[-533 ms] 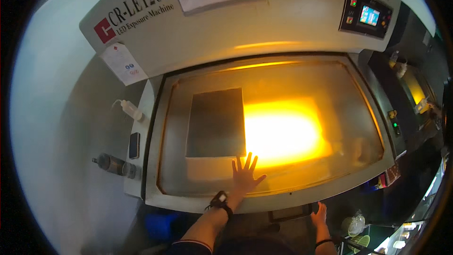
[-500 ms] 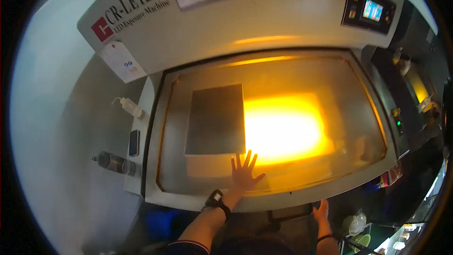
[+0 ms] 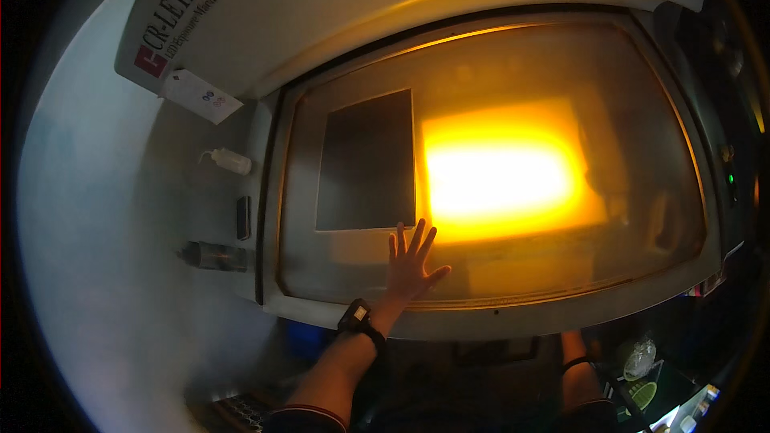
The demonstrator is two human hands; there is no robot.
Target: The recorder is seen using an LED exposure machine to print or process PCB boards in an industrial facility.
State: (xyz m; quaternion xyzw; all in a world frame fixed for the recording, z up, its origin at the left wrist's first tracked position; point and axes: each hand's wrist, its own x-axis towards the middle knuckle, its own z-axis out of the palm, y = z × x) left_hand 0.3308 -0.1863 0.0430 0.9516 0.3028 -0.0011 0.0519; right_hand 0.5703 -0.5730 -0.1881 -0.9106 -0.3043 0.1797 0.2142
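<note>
Head view: your right hand is now hidden below the machine rim, fingers indeterminable, leaving only your left hand, fingers wide, at the dark panel, centre-left of frame.

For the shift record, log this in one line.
left hand: spread, at lower right corner of dark panel | right hand: hidden by front frame | glowing patch: right of dark panel

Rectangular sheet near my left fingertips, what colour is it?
The sheet looks dark grey, best in head view.
</note>
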